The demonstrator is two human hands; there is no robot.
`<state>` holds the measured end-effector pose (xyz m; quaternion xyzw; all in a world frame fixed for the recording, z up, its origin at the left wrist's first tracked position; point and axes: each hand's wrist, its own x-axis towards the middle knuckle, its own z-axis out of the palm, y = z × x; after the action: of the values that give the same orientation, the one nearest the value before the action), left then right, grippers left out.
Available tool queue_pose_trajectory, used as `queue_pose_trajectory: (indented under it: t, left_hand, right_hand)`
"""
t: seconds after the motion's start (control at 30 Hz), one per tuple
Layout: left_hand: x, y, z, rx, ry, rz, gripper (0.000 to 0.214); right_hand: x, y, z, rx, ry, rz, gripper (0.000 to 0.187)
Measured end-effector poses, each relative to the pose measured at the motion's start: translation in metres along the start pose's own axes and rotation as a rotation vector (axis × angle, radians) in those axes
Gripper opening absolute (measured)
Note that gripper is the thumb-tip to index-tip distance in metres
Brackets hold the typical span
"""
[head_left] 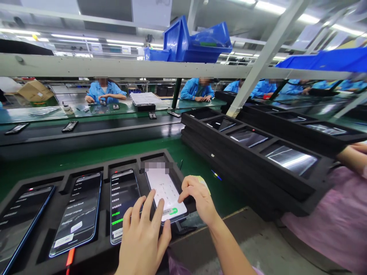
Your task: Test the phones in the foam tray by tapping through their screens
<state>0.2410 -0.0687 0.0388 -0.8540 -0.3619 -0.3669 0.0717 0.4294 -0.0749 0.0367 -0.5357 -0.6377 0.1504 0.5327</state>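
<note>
A black foam tray (37, 252) lies in front of me with several phones in its slots. The rightmost phone (166, 191) shows a white dial pad with a green call button. My left hand (145, 236) rests flat, fingers spread, its fingertips on the lower edge of that phone and the neighbouring phone (123, 204) with a dark menu screen. My right hand (199, 198) is curled at the phone's right edge, index finger touching the screen, with a small yellowish piece (204, 181) tucked behind its fingers.
A stack of black foam trays (258, 168) holding more phones runs off to the right. A co-worker's pink sleeve (338, 217) is at the right edge. A conveyor belt (86, 130) carries phones beyond; people in blue coats sit across. Blue bins (195, 40) stand on the overhead shelf.
</note>
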Motion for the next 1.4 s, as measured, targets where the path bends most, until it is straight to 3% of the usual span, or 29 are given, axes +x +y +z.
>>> queue_pose_trajectory:
  t: [0.2,0.5,0.83,1.03,1.2,1.4]
  left_hand:
    - [0.001,0.000,0.000,0.027,0.009,0.014,0.028]
    - [-0.002,-0.011,0.001,0.148,-0.022,0.133,0.031]
    - [0.000,-0.010,0.001,0.167,-0.023,0.120,0.032]
    - [0.001,-0.008,0.003,0.178,-0.050,0.124,0.030]
    - [0.001,-0.001,0.001,0.135,-0.046,0.026,0.032]
    - [0.001,0.000,-0.001,0.051,-0.001,0.017,0.029]
  right_hand:
    - [0.000,-0.001,0.000,-0.028,-0.020,0.028,0.054]
    - [0.002,-0.008,-0.002,-0.186,-0.206,0.051,0.048]
    - [0.001,-0.009,-0.001,-0.176,-0.204,0.078,0.046]
    - [0.000,-0.004,-0.001,-0.079,-0.103,0.075,0.047]
    - [-0.001,0.000,0.000,-0.007,-0.011,0.031,0.048]
    - [-0.003,0.001,-0.001,-0.010,-0.018,0.001,0.046]
